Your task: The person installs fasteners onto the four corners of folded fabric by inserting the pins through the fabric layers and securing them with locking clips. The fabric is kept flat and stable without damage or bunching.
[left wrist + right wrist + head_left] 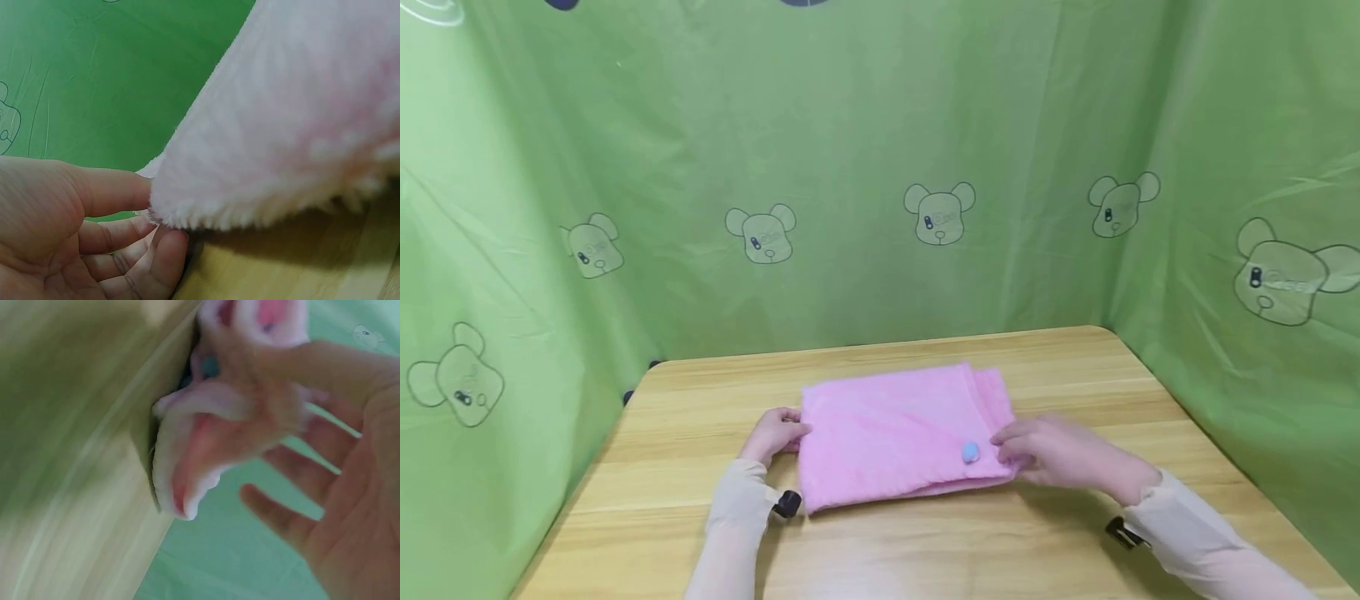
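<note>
A fluffy pink cloth (880,433), folded into a rectangle, lies on the wooden table, with a small light-blue pompom (971,452) near its right front corner. At the left edge, my left hand (775,435) pinches the cloth's fuzzy rim (206,212), the thumb above and the fingers curled beneath. My right hand (1060,454) holds the right edge beside the pompom. In the right wrist view, its thumb (325,365) reaches over the blurred, bunched pink folds (187,450), while its other fingers are spread, partly behind the cloth.
The light wooden table (880,550) has a rounded back edge. Green curtains (850,125) with printed bear heads hang behind it and along both sides. A black wrist camera (787,503) sits at the left wrist and another black one (1124,532) at the right.
</note>
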`<state>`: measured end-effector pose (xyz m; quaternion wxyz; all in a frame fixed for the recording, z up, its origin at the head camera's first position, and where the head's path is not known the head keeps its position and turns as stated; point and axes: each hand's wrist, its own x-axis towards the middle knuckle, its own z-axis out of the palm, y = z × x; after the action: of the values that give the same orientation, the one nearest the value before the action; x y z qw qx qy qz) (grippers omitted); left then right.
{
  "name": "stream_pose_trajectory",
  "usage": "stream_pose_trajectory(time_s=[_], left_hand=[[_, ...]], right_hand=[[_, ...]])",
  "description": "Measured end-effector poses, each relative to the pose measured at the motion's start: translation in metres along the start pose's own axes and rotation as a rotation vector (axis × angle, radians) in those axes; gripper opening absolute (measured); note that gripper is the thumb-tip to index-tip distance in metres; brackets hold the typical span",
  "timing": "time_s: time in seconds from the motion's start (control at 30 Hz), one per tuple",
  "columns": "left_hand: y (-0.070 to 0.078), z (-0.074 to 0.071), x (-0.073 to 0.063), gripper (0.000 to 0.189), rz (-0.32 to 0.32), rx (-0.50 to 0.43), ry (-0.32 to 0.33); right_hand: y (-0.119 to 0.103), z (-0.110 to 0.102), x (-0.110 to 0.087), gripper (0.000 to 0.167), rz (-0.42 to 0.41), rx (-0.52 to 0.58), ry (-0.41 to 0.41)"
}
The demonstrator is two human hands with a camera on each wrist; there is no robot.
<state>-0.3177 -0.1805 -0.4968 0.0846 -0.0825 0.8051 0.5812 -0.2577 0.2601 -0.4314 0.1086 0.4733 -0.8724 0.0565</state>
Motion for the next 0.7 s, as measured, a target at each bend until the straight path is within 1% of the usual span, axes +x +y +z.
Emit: stream_pose_trajectory(time_s=[0.13, 0.2, 0.27, 0.4, 0.47, 0.53, 0.57, 0.63, 0.7], left_hand=[[-0.002, -0.001, 0.001, 0.035, -0.014, -0.011, 0.006], [-0.002, -0.002, 0.001, 0.035, -0.020, -0.013, 0.008], [-0.002, -0.002, 0.002, 0.035, -0.018, -0.011, 0.005], [-0.001, -0.006, 0.003, 0.035, -0.019, -0.029, -0.013], [0.000, -0.010, 0.003, 0.038, -0.029, -0.041, -0.036], [0.002, -0.016, 0.001, 0.041, -0.043, -0.050, -0.045], [0.004, -0.020, -0.001, 0.042, -0.049, -0.048, -0.049], [0.010, -0.029, -0.005, 0.044, -0.039, -0.020, -0.049], [0.018, -0.037, -0.011, 0.046, -0.006, 0.010, -0.028]], right_hand=[[-0.009, -0.001, -0.009, 0.033, 0.084, 0.069, -0.139], [-0.011, 0.001, -0.012, 0.036, 0.116, 0.109, -0.180], [-0.013, 0.002, -0.013, 0.037, 0.131, 0.140, -0.195], [-0.013, 0.005, -0.014, 0.038, 0.149, 0.186, -0.184], [-0.011, 0.007, -0.015, 0.038, 0.151, 0.215, -0.174], [-0.009, 0.008, -0.017, 0.037, 0.160, 0.256, -0.157], [-0.007, 0.009, -0.018, 0.036, 0.172, 0.272, -0.142], [-0.004, 0.009, -0.021, 0.033, 0.198, 0.303, -0.100], [0.001, 0.007, -0.022, 0.032, 0.238, 0.326, -0.051]])
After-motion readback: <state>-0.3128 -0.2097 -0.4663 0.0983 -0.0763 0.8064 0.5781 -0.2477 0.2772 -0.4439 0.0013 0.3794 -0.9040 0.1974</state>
